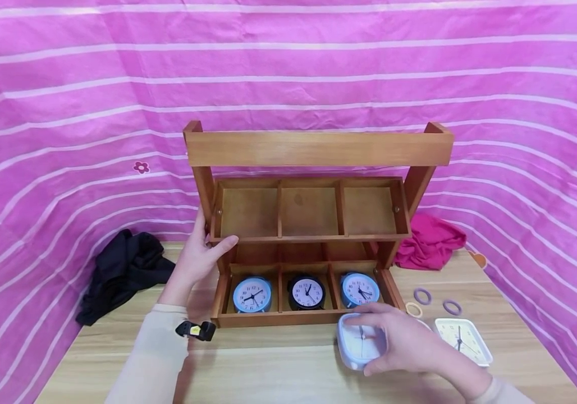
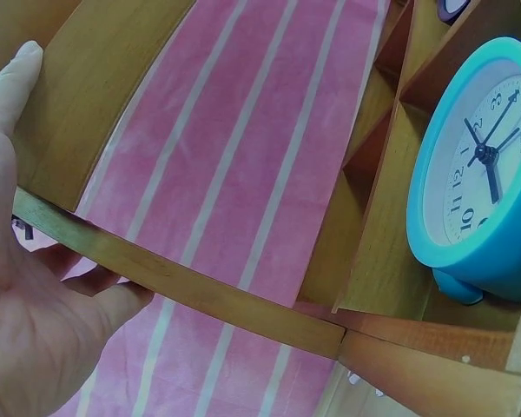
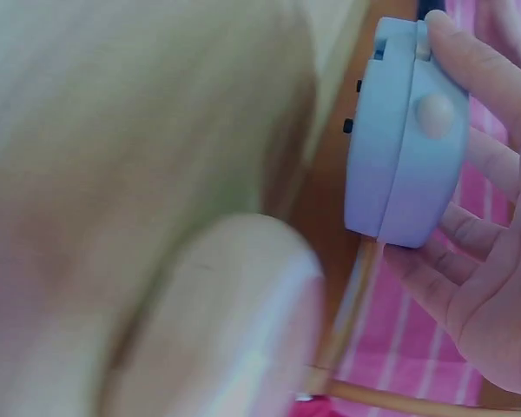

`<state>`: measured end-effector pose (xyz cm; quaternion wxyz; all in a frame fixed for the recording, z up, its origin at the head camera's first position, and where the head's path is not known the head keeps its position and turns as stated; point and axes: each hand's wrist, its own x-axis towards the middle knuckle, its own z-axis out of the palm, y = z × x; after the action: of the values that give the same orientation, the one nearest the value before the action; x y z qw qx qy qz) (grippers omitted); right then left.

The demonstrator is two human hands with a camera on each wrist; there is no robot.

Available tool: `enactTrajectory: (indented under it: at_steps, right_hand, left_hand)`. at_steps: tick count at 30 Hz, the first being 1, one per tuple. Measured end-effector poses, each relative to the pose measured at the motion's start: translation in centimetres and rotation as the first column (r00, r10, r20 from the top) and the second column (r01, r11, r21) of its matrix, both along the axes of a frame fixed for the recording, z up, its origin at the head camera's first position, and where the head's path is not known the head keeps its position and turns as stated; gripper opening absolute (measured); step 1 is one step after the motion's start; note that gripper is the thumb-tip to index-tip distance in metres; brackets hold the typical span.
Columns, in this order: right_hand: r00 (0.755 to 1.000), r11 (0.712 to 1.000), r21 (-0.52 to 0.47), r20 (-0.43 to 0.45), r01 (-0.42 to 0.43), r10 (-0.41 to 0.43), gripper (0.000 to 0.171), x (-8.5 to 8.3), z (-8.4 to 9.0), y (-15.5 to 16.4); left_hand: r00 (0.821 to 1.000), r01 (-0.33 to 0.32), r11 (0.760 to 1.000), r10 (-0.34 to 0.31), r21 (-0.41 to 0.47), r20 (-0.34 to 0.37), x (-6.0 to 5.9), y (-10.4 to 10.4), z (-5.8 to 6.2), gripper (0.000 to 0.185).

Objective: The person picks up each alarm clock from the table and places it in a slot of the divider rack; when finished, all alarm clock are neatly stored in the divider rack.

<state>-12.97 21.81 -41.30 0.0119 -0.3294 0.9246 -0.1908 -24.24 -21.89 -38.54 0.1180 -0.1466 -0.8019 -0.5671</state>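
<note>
I grasp the pale blue square clock (image 1: 361,342) in my right hand (image 1: 399,339), fingers curled round it, above the tabletop (image 1: 268,370) near its front edge. My left hand (image 1: 198,255) grips the wooden rack (image 1: 319,148) at its left upright.

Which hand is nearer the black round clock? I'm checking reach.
Right. The right hand, gripping a square clock, sits just front-right of the black round clock; the left hand grips the shelf's left side.

Wooden surface (image 1: 278,376) carried a wooden shelf rack (image 1: 314,224), black cloth (image 1: 122,272) at left, pink cloth (image 1: 430,242) at right. Near the right edge lay a square white clock (image 1: 464,339) and three small rings (image 1: 422,295).
</note>
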Motion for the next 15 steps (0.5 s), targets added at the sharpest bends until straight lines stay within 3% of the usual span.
enactTrajectory:
  at_steps: [3, 10, 15]
  right_hand:
    - [1.000, 0.998, -0.057, -0.019, -0.025, 0.024, 0.075, -0.9, 1.6, -0.5]
    - [0.980, 0.990, -0.099, -0.182, -0.098, 0.079, 0.077, -3.0, 5.3, -1.5]
    - [0.970, 0.983, -0.126, -0.223, -0.131, 0.101, 0.078, -3.9, 7.5, -2.3]
  left_hand:
    - [1.000, -0.005, 1.000, 0.005, 0.001, 0.000, -0.1, -0.1, 0.0, 0.100]
    - [1.000, -0.005, 1.000, 0.006, 0.009, -0.013, -0.2, -0.2, -0.4, 0.100]
    - [1.000, -0.011, 1.000, 0.011, 0.003, -0.002, -0.1, -0.1, -0.3, 0.102]
